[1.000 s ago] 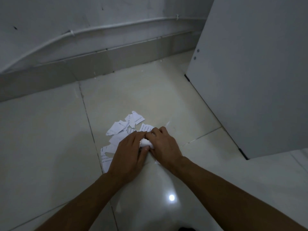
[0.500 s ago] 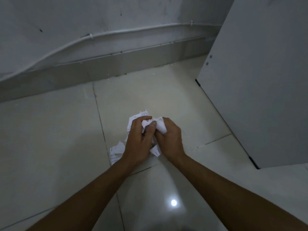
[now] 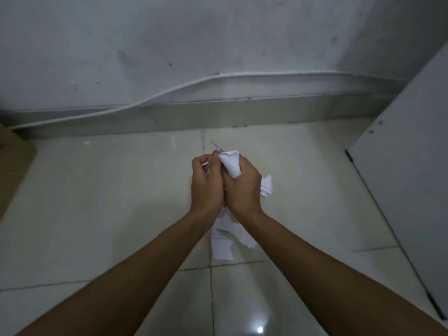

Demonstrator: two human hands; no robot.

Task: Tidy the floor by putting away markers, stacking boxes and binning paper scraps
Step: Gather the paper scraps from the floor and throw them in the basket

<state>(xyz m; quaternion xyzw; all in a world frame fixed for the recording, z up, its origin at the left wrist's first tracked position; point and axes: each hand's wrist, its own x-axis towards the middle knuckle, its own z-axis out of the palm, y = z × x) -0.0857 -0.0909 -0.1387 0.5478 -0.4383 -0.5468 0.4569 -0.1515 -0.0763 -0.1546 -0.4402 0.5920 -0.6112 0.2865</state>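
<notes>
My left hand [image 3: 206, 184] and my right hand [image 3: 243, 187] are pressed together above the tiled floor, both closed around a bunch of white paper scraps [image 3: 230, 163]. A crumpled wad sticks out on top between thumb and fingers, and a piece pokes out at the right of my right hand. Several scraps [image 3: 224, 241] hang or lie just below my wrists; I cannot tell whether they touch the floor.
A grey wall with a white cable [image 3: 218, 80] and a skirting board runs along the back. A white cabinet panel [image 3: 412, 166] stands at the right. A brown cardboard box edge [image 3: 13, 156] shows at the far left. The glossy tiles reflect a light.
Both hands have gathered the scraps off the floor and lifted them up as a bunch. The view has tilted up and swung left, so the wall fills more of it.
</notes>
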